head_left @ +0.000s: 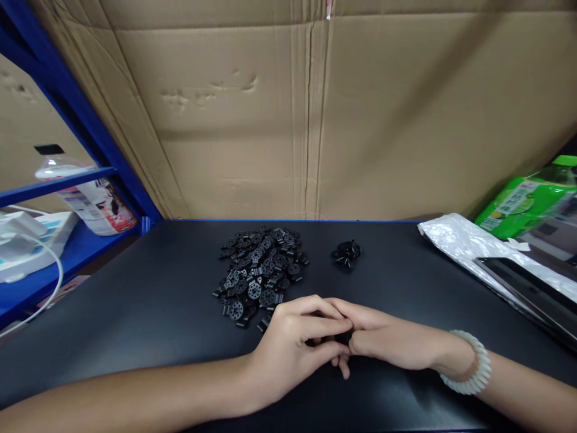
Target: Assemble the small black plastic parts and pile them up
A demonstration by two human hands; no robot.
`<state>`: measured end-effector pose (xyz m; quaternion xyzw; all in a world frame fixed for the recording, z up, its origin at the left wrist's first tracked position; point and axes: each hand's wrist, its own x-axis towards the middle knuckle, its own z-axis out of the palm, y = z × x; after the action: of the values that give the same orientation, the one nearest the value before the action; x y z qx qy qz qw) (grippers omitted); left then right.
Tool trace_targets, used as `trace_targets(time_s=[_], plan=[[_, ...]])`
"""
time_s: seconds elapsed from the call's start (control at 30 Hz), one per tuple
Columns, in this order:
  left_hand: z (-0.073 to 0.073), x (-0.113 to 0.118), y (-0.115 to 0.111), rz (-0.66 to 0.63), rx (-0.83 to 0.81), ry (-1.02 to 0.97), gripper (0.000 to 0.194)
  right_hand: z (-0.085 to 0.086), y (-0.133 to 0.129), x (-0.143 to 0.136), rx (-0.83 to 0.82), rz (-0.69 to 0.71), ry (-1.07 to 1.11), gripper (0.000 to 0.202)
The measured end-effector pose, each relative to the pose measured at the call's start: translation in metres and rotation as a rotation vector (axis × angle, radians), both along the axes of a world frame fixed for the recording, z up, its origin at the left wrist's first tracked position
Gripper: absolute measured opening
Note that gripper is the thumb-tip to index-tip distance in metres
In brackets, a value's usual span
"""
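Observation:
My left hand (300, 340) and my right hand (385, 337) meet above the near middle of the black table. Between their fingertips is a small black plastic part (343, 337), mostly hidden by the fingers, so its full shape does not show. Both hands have their fingers closed around it. Just beyond my left hand spreads a pile of black plastic parts (261, 270) with round, perforated discs and short tabs. A smaller heap of shiny black pieces (346, 254) lies apart, to the right of the pile.
A silvery bag (455, 231) and a dark flat device (532, 282) lie along the right edge, with a green bottle (525, 201) behind. On the left, a blue shelf (90, 246) holds a bottle (101, 207) and a white power strip (36, 246). Cardboard (234, 108) walls the back.

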<state>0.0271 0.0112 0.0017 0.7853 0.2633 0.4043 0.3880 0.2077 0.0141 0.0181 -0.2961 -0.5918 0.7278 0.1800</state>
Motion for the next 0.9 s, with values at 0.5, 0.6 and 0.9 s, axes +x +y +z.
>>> trace_targets(time_s=[0.5, 0.6, 0.9], plan=[[-0.004, 0.003, 0.001, 0.116, -0.097, -0.074, 0.021, -0.012, -0.003, -0.004, -0.017, -0.136, 0.023, 0.028], [-0.003, 0.002, 0.004, 0.215, -0.271, -0.185, 0.016, -0.012, 0.002, -0.002, 0.048, -0.18, 0.056, 0.041], [-0.01, 0.002, 0.005, 0.243, -0.327, -0.211, 0.02, -0.007, 0.022, 0.022, 0.869, -0.378, -0.397, 0.034]])
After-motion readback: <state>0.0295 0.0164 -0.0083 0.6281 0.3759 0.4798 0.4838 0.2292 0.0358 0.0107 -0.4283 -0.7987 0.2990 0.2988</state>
